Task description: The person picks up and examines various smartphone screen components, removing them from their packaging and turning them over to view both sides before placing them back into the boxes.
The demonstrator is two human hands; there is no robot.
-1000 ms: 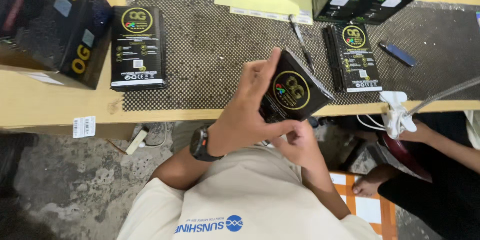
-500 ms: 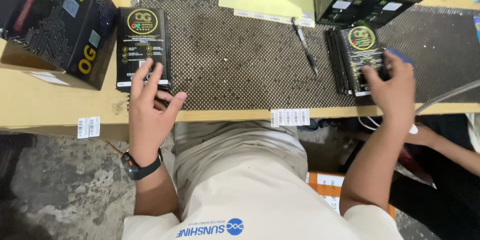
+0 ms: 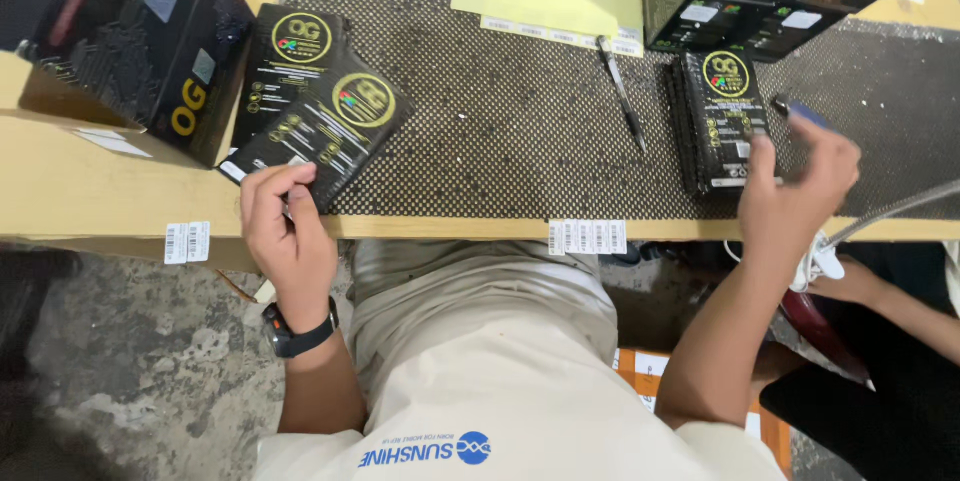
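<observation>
Two hands work at opposite ends of the bench. Left hand (image 3: 288, 231) now pinches the near corner of a flat black packet with a gold ring emblem (image 3: 325, 131), which half a second ago lay squared on the black packet beneath (image 3: 283, 61) — it has since been drawn off, skewed, onto the perforated black mat (image 3: 500, 111). Right hand (image 3: 795, 196), fingers spread and grasping nothing, has lifted off the right-hand stack of matching black packets (image 3: 722, 121); a black pen (image 3: 622, 93) lies between. Judged: one packet is being picked up.
</observation>
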